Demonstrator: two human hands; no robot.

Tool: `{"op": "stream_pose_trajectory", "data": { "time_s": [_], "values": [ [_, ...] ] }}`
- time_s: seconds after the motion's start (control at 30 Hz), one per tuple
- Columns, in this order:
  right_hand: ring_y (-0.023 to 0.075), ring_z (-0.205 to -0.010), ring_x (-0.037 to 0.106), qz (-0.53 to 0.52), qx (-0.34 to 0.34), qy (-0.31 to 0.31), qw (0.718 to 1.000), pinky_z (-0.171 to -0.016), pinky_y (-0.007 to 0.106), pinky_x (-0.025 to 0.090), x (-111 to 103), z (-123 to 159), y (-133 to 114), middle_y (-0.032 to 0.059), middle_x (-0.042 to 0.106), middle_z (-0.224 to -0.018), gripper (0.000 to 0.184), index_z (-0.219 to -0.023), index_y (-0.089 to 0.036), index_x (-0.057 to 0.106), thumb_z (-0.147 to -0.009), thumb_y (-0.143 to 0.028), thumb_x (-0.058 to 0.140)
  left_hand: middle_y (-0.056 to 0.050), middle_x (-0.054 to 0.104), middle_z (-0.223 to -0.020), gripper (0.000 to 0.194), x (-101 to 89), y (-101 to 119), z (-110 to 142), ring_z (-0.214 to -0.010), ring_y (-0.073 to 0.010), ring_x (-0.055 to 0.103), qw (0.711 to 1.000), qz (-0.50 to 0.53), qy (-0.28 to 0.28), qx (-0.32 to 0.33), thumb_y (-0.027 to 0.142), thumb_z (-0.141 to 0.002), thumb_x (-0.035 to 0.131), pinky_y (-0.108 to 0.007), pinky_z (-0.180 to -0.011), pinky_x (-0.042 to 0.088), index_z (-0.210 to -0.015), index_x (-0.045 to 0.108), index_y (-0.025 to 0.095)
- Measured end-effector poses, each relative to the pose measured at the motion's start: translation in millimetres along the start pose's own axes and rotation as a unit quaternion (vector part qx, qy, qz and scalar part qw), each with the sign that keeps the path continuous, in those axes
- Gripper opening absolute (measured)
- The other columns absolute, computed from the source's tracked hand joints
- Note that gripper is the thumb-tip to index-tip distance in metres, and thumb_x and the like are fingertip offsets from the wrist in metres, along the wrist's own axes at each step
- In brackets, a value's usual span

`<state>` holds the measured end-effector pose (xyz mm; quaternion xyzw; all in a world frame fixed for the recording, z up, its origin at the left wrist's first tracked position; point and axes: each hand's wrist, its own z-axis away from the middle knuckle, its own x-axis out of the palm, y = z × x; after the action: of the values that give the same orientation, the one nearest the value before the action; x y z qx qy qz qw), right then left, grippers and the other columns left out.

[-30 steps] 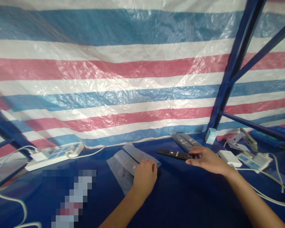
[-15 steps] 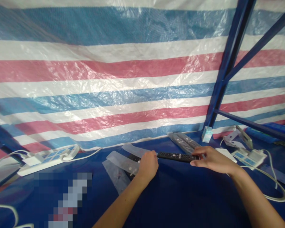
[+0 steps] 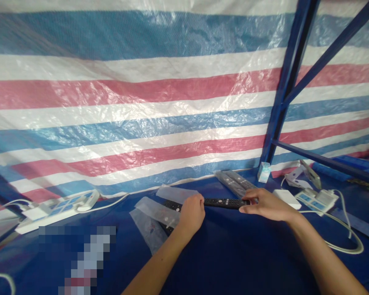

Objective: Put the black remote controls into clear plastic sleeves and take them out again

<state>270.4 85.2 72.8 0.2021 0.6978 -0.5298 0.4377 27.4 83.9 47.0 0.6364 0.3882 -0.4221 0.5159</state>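
My right hand (image 3: pixel 258 203) pinches the right end of a black remote control (image 3: pixel 223 203), which lies nearly level just above the blue table. My left hand (image 3: pixel 192 211) is closed at the remote's other end, which passes out of sight behind the fingers. A frosted plastic sleeve (image 3: pixel 175 193) runs up to this hand, and the fingers appear to grip its edge, though their tips are hidden. Left of that hand, more sleeves (image 3: pixel 152 209) lie fanned out, with dark remotes (image 3: pixel 169 205) partly showing among them.
Two bagged remotes (image 3: pixel 233 182) lie behind my right hand. A small box (image 3: pixel 264 172), a white device (image 3: pixel 286 199) and a power strip (image 3: pixel 315 201) with looping cables stand to the right. Another power strip (image 3: pixel 61 209) is at left. Striped sheeting (image 3: pixel 141 135) hangs behind; a blue post (image 3: pixel 276 110) rises at right.
My right hand has moved the remote slightly left, so its end now goes behind my left fingers. My left hand stays closed in about the same place. The view has shifted a little.
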Motion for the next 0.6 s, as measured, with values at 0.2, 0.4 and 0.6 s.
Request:
{"op": "stream_pose_trajectory", "data": {
  "time_s": [0.2,0.4,0.6],
  "values": [
    [0.0168,-0.065,0.057,0.005,-0.011,0.001,1.0,-0.06,0.026,0.039,19.1,-8.3,0.2,0.0013,0.062,-0.066,0.031,-0.071,-0.019,0.072,-0.074,-0.048,0.061,-0.008,0.066,-0.087,0.027,10.9,-2.1,-4.3,-0.085,-0.0176,0.062,1.0,-0.02,0.004,0.019,0.009,-0.091,0.038,-0.027,-0.076,0.04,-0.084,0.063,0.015],
    [0.0156,-0.061,0.056,0.027,-0.014,0.013,0.999,-0.057,0.025,0.038,36.2,-14.1,-3.6,0.0012,0.062,-0.066,0.03,-0.066,-0.019,0.071,-0.071,-0.047,0.065,-0.009,0.065,-0.09,0.026,18.1,-6.0,-3.4,-0.088,-0.0183,0.062,0.999,-0.041,-0.01,-0.002,0.008,-0.091,0.036,-0.027,-0.079,0.041,-0.09,0.061,0.014],
    [0.0161,-0.064,0.058,0.024,-0.021,0.031,0.999,-0.057,0.025,0.038,41.7,-16.0,-3.2,0.0008,0.064,-0.068,0.028,-0.065,-0.02,0.068,-0.072,-0.047,0.066,-0.013,0.063,-0.101,0.024,16.9,-8.6,-2.2,-0.095,-0.0208,0.061,0.995,-0.09,-0.001,-0.035,0.007,-0.089,0.037,-0.03,-0.084,0.042,-0.097,0.06,0.011]
  ]
}}
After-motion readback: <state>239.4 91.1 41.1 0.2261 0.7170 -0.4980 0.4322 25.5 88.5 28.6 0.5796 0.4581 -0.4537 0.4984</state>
